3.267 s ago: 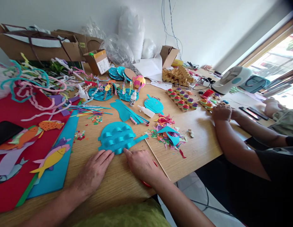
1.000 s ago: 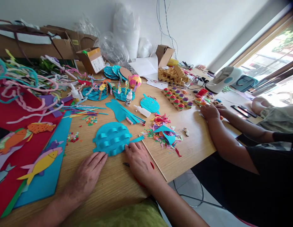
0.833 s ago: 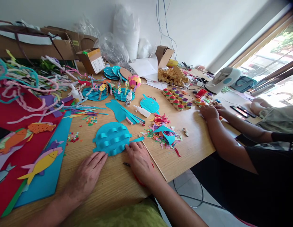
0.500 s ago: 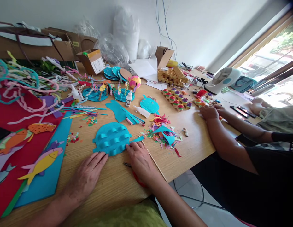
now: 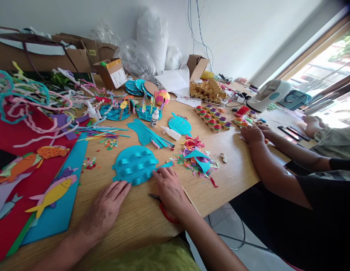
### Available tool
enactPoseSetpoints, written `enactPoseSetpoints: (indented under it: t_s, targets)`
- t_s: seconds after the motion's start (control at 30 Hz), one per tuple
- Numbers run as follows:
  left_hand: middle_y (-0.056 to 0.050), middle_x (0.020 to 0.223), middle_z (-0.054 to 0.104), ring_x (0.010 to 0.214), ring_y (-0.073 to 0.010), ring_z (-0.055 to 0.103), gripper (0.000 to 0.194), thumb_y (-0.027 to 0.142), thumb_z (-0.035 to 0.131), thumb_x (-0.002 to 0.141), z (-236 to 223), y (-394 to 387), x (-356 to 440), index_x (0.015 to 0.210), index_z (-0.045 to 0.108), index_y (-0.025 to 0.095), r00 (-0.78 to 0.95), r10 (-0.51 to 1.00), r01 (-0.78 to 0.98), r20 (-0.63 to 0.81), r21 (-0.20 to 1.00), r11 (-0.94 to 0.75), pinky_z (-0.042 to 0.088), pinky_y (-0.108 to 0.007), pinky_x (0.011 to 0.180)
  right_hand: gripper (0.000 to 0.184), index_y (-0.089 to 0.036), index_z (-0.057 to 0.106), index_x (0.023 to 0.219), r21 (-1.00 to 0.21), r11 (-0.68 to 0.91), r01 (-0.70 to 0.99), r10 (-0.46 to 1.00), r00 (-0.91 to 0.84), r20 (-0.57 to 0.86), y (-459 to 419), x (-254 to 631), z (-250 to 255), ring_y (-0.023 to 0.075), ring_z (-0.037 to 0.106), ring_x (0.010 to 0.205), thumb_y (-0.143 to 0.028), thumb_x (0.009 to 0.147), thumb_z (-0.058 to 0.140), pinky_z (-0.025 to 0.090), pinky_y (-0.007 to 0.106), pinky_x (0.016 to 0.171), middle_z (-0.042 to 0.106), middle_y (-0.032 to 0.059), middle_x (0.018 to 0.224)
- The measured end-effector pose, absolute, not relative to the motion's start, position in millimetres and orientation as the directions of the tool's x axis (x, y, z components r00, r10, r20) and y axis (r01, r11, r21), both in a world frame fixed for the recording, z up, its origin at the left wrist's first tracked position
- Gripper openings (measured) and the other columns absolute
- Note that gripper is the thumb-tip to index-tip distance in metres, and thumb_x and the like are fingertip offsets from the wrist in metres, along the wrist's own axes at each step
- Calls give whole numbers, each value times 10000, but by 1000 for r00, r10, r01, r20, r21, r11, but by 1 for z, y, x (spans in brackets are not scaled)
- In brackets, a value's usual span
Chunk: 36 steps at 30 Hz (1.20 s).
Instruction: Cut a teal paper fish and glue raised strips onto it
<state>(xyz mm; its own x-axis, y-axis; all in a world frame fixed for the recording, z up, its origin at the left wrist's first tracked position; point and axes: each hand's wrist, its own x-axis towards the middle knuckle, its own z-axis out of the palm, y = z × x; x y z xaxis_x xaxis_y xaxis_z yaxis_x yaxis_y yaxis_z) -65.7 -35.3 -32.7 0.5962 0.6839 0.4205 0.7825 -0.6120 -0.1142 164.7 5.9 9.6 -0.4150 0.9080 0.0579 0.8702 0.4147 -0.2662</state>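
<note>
A round blue disc [image 5: 135, 162] lies on the table, with rows of raised, looped blue paper strips across it. My left hand [image 5: 108, 201] rests palm down, its stretched fingertips at the disc's lower edge. At the disc's right side my right hand [image 5: 170, 187] lies palm down with bent fingers; I see nothing held in it. Scissors with red handles [image 5: 167, 215] are partly beneath that hand. A thin wooden stick [image 5: 191, 199] runs out from behind it toward the table edge. Just beyond the fingertips lies a small blue paper strip [image 5: 165, 165].
Colourful paper scraps [image 5: 197, 160] are heaped to the right. Beyond the disc are glue bottles [image 5: 154, 117], blue strips [image 5: 141, 131] and a second blue disc [image 5: 179, 124]. Paper fish [image 5: 52, 194] lie on coloured sheets at left. A co-worker's hands [image 5: 252, 133] are at the right.
My right hand has drawn slightly away from the disc's edge, and more of the red scissors handle shows. The view has shifted a little; my left hand stays at the disc.
</note>
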Motion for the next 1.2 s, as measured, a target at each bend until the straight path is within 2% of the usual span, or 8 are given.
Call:
enactPoseSetpoints:
  t_s: [0.27,0.53,0.7,0.8,1.0,1.2]
  targets:
    - [-108,1107,672,1005,-237,588,436,43,311,858,-32,-34,-66,1133,640,119,583,682,787,443,-96,-610,469,-351,889,175,-192,615,1035,-279,368,887,928,-367,55,4,163,8,216,460,948,-237,931,481,360,342,858,589,62,1041]
    - [-129,1104,667,996,-252,590,419,50,320,863,-31,-34,-66,1129,640,100,602,665,774,443,-119,-621,473,-364,877,224,-160,589,1079,-194,403,895,912,-410,3,5,158,12,216,462,992,-228,959,412,359,357,881,585,94,1068]
    - [-125,1134,656,1016,-245,586,433,41,314,866,-34,-35,-66,1173,613,104,574,691,789,439,-71,-610,480,-366,896,208,-184,602,1089,-242,399,885,915,-400,45,3,160,18,218,486,988,-208,927,474,366,355,884,599,83,1078]
    - [-125,1157,643,1041,-235,582,445,44,299,872,-32,-35,-66,1195,597,115,550,715,802,431,-32,-597,491,-359,901,269,-201,593,1142,-252,436,864,895,-446,20,-6,159,30,208,534,941,-161,898,485,400,313,813,623,73,1039]
    - [-101,1153,650,1072,-211,586,447,56,279,884,-25,-37,-71,1203,586,120,547,749,805,373,11,-593,501,-336,921,377,-209,520,1261,-249,514,821,816,-558,-152,-24,137,39,173,648,668,-166,909,392,402,238,546,699,51,783]
    - [-101,1177,644,1093,-204,587,467,43,271,877,-27,-38,-74,1220,577,126,515,796,823,317,76,-563,492,-339,946,483,-153,416,1360,-195,522,830,791,-557,-253,-21,115,28,203,681,627,-131,878,385,442,249,516,725,99,791]
